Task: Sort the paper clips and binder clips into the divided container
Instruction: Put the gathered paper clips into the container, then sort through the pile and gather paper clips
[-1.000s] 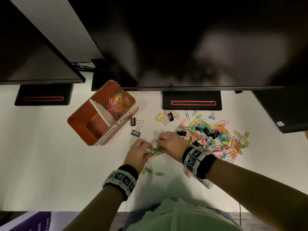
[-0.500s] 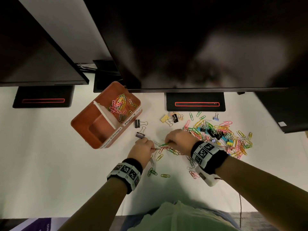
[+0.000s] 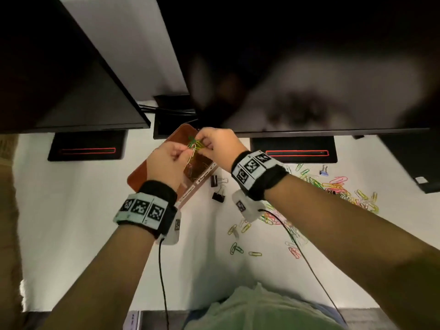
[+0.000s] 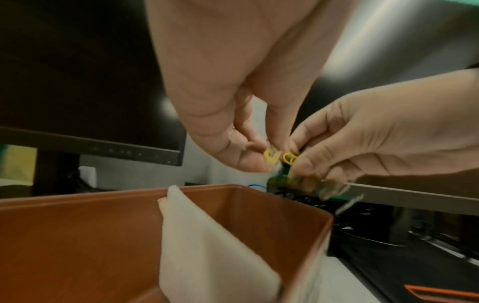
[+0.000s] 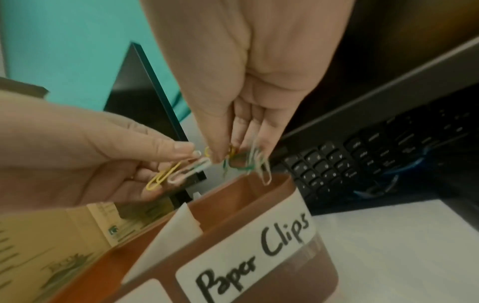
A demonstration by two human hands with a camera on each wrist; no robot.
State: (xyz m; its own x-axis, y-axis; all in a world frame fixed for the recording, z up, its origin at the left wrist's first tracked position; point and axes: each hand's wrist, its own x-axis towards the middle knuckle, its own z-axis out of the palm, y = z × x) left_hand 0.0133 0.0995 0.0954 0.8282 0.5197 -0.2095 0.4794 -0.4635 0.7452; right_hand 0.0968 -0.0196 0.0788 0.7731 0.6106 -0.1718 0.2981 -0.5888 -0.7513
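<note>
Behind both hands (image 3: 195, 151) — monitor (image 3: 297, 67); binder clips (image 3: 217, 189) beside container (image 3: 140, 175).

On the front wall of the orange divided container (image 5: 321, 272) below my fingers, a white label (image 5: 249, 252) reads "Paper Clips" in black handwriting, while the label beside it is cut off and unreadable.

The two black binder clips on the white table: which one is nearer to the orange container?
The upper black binder clip, beside the container's label; the lower one lies farther out.
</note>
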